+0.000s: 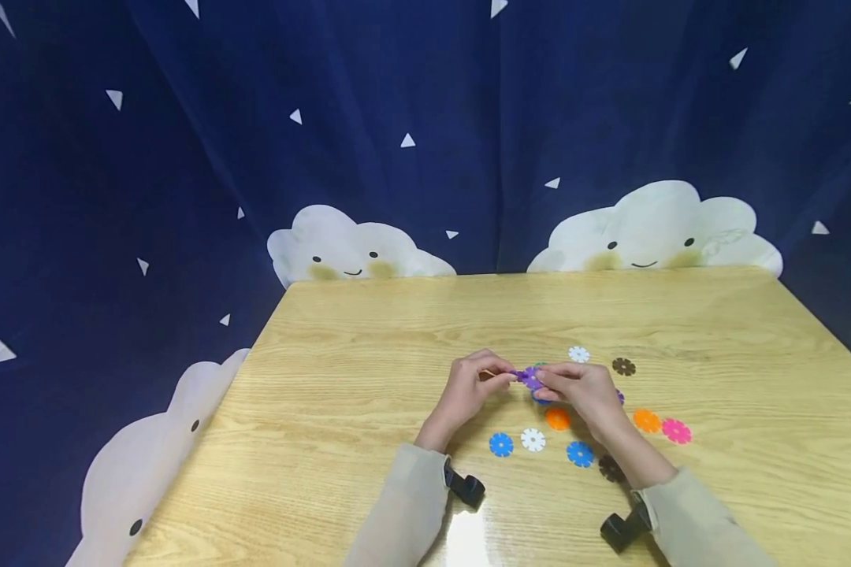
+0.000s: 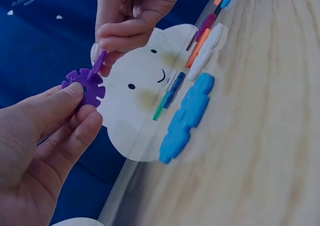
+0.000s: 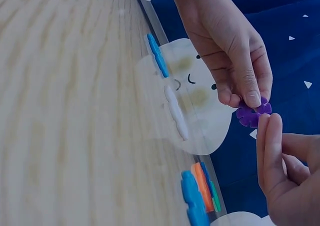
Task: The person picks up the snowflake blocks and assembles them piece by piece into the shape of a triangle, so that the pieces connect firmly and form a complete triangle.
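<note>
Two purple notched discs meet at their edges between the hands, one set crosswise to the other; whether their slots are joined I cannot tell. My left hand (image 1: 473, 382) pinches one purple disc (image 2: 90, 98) between thumb and fingers. Opposite it, my right hand (image 1: 581, 391) pinches the other purple disc (image 1: 532, 378), which appears edge-on in the left wrist view. From the right wrist, the right hand's fingers (image 3: 272, 141) partly cover the joint between the discs. Both hands are held above the table.
On the wooden table (image 1: 326, 409) lie several loose discs: a blue disc (image 1: 500, 445), a white disc (image 1: 533, 439), an orange disc (image 1: 647, 420), a pink disc (image 1: 677, 431) and a brown disc (image 1: 623, 366). A dark blue curtain (image 1: 369, 63) hangs behind.
</note>
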The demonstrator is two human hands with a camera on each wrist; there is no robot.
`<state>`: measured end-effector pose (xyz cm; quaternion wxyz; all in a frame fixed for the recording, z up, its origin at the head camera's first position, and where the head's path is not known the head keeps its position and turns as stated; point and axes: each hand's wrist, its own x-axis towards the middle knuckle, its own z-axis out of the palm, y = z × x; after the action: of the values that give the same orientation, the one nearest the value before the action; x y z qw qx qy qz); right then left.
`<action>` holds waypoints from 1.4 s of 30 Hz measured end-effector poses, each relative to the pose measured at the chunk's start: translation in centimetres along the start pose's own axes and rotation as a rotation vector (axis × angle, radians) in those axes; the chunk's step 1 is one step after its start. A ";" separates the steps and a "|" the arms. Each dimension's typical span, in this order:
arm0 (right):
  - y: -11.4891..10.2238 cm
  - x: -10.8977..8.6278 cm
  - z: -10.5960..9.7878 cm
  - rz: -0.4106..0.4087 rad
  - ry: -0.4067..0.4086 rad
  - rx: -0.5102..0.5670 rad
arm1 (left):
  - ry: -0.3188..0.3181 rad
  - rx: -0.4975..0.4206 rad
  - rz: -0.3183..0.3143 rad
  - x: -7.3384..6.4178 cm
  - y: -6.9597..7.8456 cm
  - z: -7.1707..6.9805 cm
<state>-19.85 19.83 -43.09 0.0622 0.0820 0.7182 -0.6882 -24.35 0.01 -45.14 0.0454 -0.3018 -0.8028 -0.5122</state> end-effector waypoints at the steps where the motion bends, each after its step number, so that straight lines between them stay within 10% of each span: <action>1: 0.0 0.0 0.0 0.000 -0.003 0.006 | -0.001 -0.002 -0.002 0.0 0.0 0.0; 33: 0.4 -0.1 0.3 -0.004 -0.030 0.072 | -0.108 0.036 -0.057 -0.1 -0.1 0.2; 42: 0.7 -0.2 -0.1 -0.062 0.000 -0.105 | -0.114 0.028 -0.092 -0.2 0.0 0.3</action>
<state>-19.50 19.91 -43.72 0.0450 0.0562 0.7554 -0.6513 -24.17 0.23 -45.39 -0.0197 -0.2927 -0.8242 -0.4845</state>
